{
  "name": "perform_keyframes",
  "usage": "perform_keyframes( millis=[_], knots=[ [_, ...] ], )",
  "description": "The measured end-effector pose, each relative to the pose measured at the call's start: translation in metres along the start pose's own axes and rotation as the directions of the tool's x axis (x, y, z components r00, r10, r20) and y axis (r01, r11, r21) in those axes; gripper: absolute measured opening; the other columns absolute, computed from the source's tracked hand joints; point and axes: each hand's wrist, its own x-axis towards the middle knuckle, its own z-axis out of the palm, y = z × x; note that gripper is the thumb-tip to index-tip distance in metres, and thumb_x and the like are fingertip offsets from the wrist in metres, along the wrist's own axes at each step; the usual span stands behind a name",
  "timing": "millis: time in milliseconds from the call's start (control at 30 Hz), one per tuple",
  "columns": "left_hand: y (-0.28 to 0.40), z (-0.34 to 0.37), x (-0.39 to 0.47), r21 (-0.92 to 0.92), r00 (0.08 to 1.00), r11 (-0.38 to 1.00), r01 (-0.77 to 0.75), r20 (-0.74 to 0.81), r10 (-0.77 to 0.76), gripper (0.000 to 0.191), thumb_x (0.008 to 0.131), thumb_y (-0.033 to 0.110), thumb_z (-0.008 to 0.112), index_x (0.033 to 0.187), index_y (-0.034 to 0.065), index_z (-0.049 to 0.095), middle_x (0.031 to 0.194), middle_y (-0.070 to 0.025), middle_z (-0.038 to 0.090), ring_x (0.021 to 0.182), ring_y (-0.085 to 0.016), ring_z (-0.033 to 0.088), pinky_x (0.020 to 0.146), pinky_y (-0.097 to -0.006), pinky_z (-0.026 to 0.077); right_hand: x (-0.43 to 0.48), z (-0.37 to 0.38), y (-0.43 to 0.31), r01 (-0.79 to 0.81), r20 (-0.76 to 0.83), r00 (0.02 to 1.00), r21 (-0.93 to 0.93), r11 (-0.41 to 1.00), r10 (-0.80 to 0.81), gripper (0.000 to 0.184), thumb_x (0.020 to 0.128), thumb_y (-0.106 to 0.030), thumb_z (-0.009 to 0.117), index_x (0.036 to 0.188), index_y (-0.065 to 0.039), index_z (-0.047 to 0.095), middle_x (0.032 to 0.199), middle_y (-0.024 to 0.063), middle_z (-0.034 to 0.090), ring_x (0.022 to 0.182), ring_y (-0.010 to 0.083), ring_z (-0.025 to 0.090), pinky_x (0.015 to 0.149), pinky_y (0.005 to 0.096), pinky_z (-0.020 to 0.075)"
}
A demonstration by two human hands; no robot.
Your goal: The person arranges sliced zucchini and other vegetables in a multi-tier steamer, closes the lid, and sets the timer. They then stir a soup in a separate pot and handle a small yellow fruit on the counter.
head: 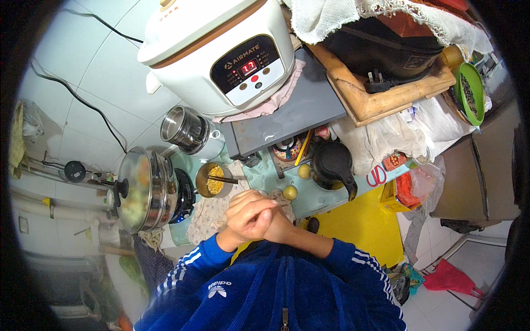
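My left hand [247, 213] and my right hand [280, 226] are clasped together in front of my chest. The left hand's fingers fold over the right, hiding most of its fingers. No object shows in either hand. Just beyond them, a patterned cloth [211, 217] lies on the pale green glass counter [319, 205]. A metal bowl [201, 181] of yellow corn kernels [215, 185] stands there, with dark chopsticks [223, 180] across it. Close to the right of my hands sits a yellow-green round fruit [290, 192].
At left stands a glass-lidded steamer [143, 190] on a black electric cooker [183, 196]. A white Airmate slow cooker [186, 78] rests on a grey shelf [290, 120]. A black kettle [331, 163], red-handled scissors [376, 176] and a yellow box [389, 196] are at right.
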Motion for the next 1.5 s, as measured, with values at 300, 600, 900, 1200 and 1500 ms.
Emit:
perform_keyframes(
  millis=[300,600,900,1200,1500],
  knots=[
    [0.002,0.003,-0.002,-0.02,0.999,1.0,0.02,-0.025,-0.021,0.012,0.078,0.007,0.051,0.076,-0.0027,0.058,0.059,-0.01,0.055,0.048,-0.02,0.053,0.047,-0.028,0.042,0.001,-0.005,-0.007,-0.058,-0.055,0.997,0.004,0.998,0.058,0.018,0.069,-0.021,0.061,0.072,-0.004,0.058,0.069,0.0143,0.06,0.066,0.0323,0.06,0.055,0.0389,0.0462],
    [-0.002,-0.004,-0.017,-0.025,0.99,0.993,0.113,-0.084,-0.115,0.008,0.075,0.004,0.053,0.074,-0.0021,0.058,0.061,-0.0103,0.057,0.048,-0.02,0.052,0.047,-0.0282,0.042,0.016,-0.02,-0.024,-0.008,-0.043,0.999,-0.103,0.995,0.003,0.015,0.071,-0.016,0.06,0.068,-0.002,0.056,0.064,0.0149,0.058,0.06,0.0322,0.058,0.052,0.0367,0.0453],
    [-0.017,-0.024,-0.036,0.039,0.928,0.949,0.312,-0.225,-0.296,0.007,0.078,0.001,0.053,0.076,-0.0018,0.059,0.059,-0.0085,0.054,0.048,-0.015,0.048,0.044,-0.0238,0.036,0.018,-0.022,-0.035,-0.117,-0.043,0.993,-0.145,0.982,0.112,0.009,0.074,-0.012,0.057,0.073,-0.004,0.06,0.064,0.0137,0.058,0.057,0.0293,0.057,0.05,0.0363,0.0434],
    [-0.009,-0.025,-0.052,0.029,0.898,0.911,0.411,-0.185,-0.399,0.009,0.079,0.003,0.053,0.077,-0.0026,0.059,0.064,-0.009,0.058,0.052,-0.013,0.051,0.046,-0.0229,0.037,0.016,-0.02,-0.026,-0.199,-0.059,0.98,-0.185,0.962,0.191,0.011,0.076,-0.014,0.056,0.076,-0.004,0.059,0.068,0.0154,0.058,0.061,0.0313,0.057,0.052,0.0364,0.0432],
    [-0.008,-0.028,-0.053,0.017,0.876,0.891,0.454,-0.194,-0.442,0.014,0.083,0.008,0.051,0.077,-0.0033,0.058,0.065,-0.008,0.056,0.054,-0.011,0.051,0.05,-0.0221,0.039,0.016,-0.02,-0.028,-0.23,-0.057,0.973,-0.157,0.96,0.224,0.013,0.077,-0.015,0.055,0.077,-0.003,0.059,0.07,0.0166,0.058,0.062,0.0317,0.058,0.054,0.0368,0.0433]
  ],
)
